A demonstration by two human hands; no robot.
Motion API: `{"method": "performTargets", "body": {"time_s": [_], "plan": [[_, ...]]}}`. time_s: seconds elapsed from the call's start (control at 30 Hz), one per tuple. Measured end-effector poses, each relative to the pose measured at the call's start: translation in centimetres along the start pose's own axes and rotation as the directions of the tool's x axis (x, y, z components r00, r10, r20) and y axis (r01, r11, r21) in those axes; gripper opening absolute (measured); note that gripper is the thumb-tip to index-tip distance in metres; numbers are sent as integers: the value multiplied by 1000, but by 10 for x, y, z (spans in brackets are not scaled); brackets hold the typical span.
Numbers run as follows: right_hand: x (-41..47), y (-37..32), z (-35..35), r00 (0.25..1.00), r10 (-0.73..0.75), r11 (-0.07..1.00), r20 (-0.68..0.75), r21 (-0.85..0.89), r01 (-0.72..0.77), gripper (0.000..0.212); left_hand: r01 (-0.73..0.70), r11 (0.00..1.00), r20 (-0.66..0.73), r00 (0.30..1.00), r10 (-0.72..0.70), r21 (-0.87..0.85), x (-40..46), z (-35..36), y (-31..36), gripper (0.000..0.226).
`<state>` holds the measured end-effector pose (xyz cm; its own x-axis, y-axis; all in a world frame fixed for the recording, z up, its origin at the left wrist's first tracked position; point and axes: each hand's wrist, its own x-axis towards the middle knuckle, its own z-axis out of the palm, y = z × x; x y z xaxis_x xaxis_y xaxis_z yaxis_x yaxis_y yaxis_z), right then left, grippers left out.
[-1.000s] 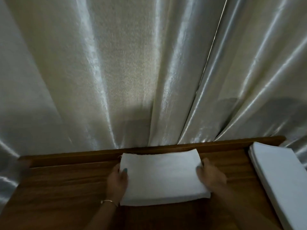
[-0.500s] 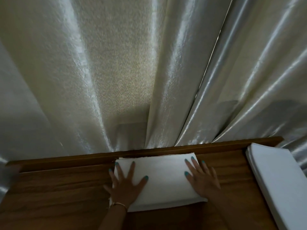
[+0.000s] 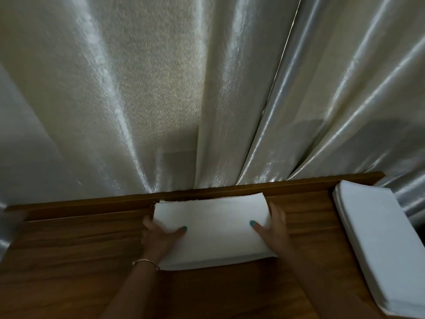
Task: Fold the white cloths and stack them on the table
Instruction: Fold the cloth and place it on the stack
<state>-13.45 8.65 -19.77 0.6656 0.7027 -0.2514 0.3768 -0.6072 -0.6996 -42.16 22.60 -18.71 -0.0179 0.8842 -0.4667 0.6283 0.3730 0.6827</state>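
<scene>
- The wooden table [image 3: 69, 261] filled the near view, grain running side to side.
- A folded white cloth [image 3: 213, 229], a flat layered rectangle with stacked edges showing, lay on the table against its raised back rail [image 3: 92, 204].
- The left hand [image 3: 158, 238] clasped the cloth's left edge, thumb on top; the right hand [image 3: 274, 229] clasped the right edge likewise.
- Well right of that cloth sat a stack of white cloths [image 3: 379, 238], neat and flat.
- Beyond the rail hung a pale shiny curtain [image 3: 161, 88].

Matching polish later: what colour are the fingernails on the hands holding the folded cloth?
Teal, clearest on the left hand's thumbnail in the head view.
</scene>
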Motion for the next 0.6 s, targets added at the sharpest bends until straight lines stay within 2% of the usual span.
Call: {"method": "performTargets", "body": {"time_s": [0.07,0.1,0.17,0.23,0.3,0.4,0.5,0.6], "plan": [[3,-4,-6,975,219,973,36,66,-221,89,107,992,104,990,-100,-63,5,-6,-1,109],[5,-8,-10,958,277,957,79,71,-282,85,125,988,165,980,-109,-87,7,-8,-1,95],[9,-15,-17,933,323,938,158,81,-338,74,124,979,253,964,-81,-159,8,-12,2,57],[9,-19,-25,902,366,902,229,149,-404,61,131,967,326,944,-55,-218,9,-16,5,40],[5,-17,-35,840,417,817,348,261,-514,56,197,958,399,911,-101,-208,7,-22,9,39],[-5,-10,-50,773,399,704,492,375,-603,59,248,963,483,860,-167,-107,4,-34,13,50],[-20,-5,-59,774,342,638,533,473,-607,53,224,971,510,847,-152,-83,0,-39,16,55],[-39,-1,-69,795,266,603,545,550,-578,48,136,984,577,816,-46,-115,-10,-39,27,56]]}}
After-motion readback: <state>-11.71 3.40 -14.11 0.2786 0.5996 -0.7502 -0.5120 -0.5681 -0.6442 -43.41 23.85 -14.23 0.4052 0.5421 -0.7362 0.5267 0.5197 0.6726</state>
